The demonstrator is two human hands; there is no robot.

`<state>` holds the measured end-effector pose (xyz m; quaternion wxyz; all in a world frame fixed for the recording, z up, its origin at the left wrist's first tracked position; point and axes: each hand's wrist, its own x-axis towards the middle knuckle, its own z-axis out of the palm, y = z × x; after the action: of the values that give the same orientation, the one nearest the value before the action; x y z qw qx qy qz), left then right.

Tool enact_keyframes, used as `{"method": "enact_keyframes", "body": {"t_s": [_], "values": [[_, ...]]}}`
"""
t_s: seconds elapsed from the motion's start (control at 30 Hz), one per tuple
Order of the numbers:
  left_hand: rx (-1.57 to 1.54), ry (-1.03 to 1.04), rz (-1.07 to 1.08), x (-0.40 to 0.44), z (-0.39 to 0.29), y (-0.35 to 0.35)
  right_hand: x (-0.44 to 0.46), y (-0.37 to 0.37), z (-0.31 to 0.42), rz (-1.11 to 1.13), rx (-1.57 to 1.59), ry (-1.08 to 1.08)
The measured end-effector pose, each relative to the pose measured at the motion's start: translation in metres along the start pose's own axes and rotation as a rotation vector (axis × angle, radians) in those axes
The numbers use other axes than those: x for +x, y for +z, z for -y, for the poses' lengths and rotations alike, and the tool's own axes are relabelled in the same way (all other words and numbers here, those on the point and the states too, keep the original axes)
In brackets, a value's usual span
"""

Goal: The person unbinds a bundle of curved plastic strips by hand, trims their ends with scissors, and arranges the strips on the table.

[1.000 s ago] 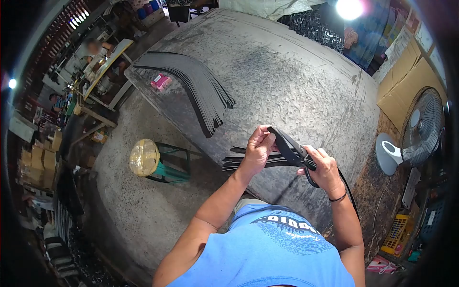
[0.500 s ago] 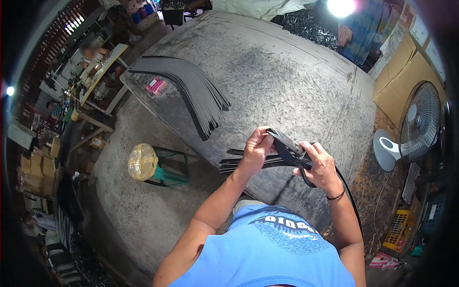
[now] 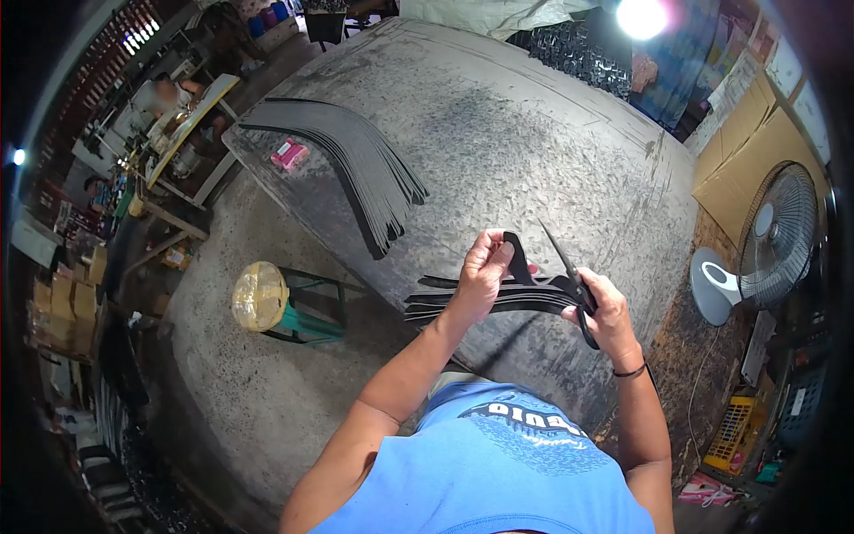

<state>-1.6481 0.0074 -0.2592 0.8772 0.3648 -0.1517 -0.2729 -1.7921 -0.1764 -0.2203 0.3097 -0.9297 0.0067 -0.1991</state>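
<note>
Pinched in my left hand (image 3: 485, 270) is the end of a black strip (image 3: 518, 258), which hangs down toward my right hand. My right hand (image 3: 608, 311) is wrapped round the handles of black scissors (image 3: 564, 254), whose blades point up and away over the table. Beneath both hands lies a small stack of black strips (image 3: 436, 301) at the table's near edge. Farther off to the left, a larger fanned stack of dark grey strips (image 3: 356, 151) rests on the table beside a small pink packet (image 3: 290, 154).
The big grey table (image 3: 551, 160) fills the middle. A stool (image 3: 261, 296) stands left of it. At the right are a fan (image 3: 774, 227), a cardboard box (image 3: 747, 160) and a yellow crate (image 3: 733, 433). A person (image 3: 166, 93) sits at a bench at the upper left.
The scissors have swung away from the strip's end in my left hand, and their blades now point more upright. My right hand has shifted slightly right and down. The view has moved slightly.
</note>
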Motion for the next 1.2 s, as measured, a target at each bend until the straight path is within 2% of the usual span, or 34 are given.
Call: {"method": "enact_keyframes", "body": {"t_s": [0.13,0.37,0.73,0.97,1.2], "values": [[0.248,0.060,0.067,0.002,0.001,0.002,-0.005,-0.031,0.013,0.107,-0.103,0.058],[0.344,0.086,0.178,0.001,0.015,0.003,-0.011,-0.052,0.022,0.126,-0.216,0.018],[0.433,0.027,0.230,-0.004,0.017,-0.002,-0.015,-0.069,0.026,0.222,-0.307,0.015],[0.447,0.012,0.301,-0.004,0.013,-0.004,-0.018,-0.070,0.025,0.226,-0.266,0.015],[0.442,0.007,0.272,-0.005,0.011,0.003,-0.024,-0.069,0.018,0.244,-0.203,0.049]]}}
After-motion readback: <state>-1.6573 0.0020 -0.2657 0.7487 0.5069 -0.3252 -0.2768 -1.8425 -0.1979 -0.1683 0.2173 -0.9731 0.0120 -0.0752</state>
